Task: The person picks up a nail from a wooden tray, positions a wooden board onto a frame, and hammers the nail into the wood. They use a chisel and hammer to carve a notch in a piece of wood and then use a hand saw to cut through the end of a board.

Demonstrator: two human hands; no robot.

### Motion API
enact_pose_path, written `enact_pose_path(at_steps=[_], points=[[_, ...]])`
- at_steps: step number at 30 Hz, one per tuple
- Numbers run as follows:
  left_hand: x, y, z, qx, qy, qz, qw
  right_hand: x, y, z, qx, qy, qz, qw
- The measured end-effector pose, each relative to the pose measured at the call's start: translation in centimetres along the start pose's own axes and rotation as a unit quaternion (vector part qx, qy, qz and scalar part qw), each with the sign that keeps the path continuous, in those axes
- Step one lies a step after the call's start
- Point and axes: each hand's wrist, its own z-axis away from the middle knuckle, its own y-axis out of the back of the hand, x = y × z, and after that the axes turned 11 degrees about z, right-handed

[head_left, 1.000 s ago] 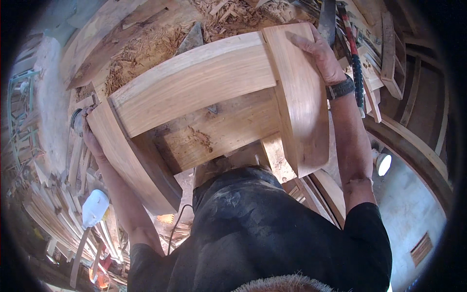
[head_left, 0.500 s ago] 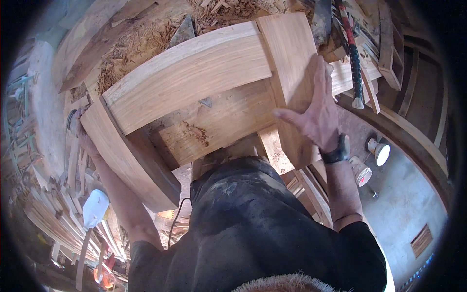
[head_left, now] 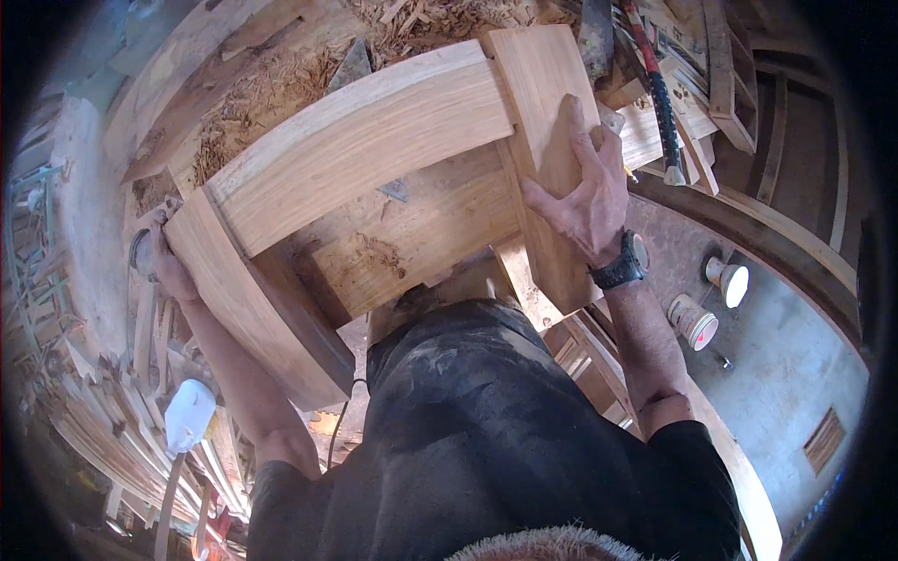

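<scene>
A pale wooden frame lies before me: a curved crosspiece (head_left: 365, 140) joins a thick left side piece (head_left: 262, 304) and a wide right side piece (head_left: 543, 89). My left hand (head_left: 173, 266) is closed against the outer edge of the left piece near its far end; some of its fingers are hidden. My right hand (head_left: 594, 192) rests on the right piece, thumb and forefinger spread over its face. Its other fingers lie toward the outer edge. Under the frame is a flat board (head_left: 421, 243) with a few shavings on it.
Wood shavings (head_left: 271, 107) cover the far bench, where a grey triangular metal piece (head_left: 351, 65) stands. A tool with a red and black handle (head_left: 659, 103) lies at the far right. On the floor are a white bucket (head_left: 692, 323), a white jug (head_left: 189, 411) and stacked wood strips (head_left: 103, 430).
My right hand has come down flatter on the right side piece, its fingers now against the wood. The frame appears slightly shifted to the left on its right side. My left hand stays at the left piece.
</scene>
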Motion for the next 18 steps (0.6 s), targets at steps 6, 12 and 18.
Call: enact_pose_path(at_steps=[6, 12, 18], points=[[1.1, 2.4, -0.9, -0.051, -0.080, -0.226, 0.969, 0.5, 0.3, -0.5, 0.000, 0.011, 0.000, 1.000], [3.6, -8.3, 2.7, -0.076, -0.209, -0.385, 0.896, 0.5, 0.3, 0.0, -0.020, -0.028, 0.004, 0.999], [5.1, -9.7, 1.6, -0.189, -0.289, -0.384, 0.856, 1.0, 0.6, -1.0, 0.005, 0.018, -0.066, 0.998]])
